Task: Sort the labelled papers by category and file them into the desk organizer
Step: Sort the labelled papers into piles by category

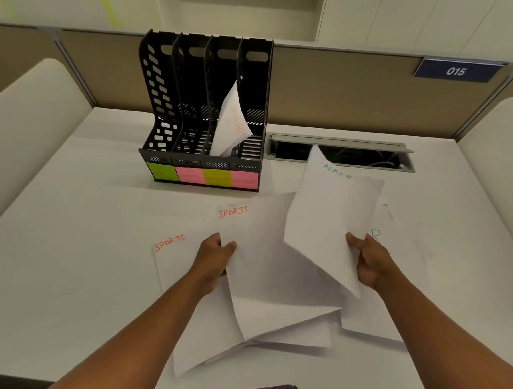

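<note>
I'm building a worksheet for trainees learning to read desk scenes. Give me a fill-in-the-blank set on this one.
1. The right hand holds a sheet labelled ____.
2. The left hand grips a sheet labelled ____.
3. The black organizer has ____ compartments.
4. The blue plaque reads ____.

Missing words: ADMIN; SPORTS; four; 015
</note>
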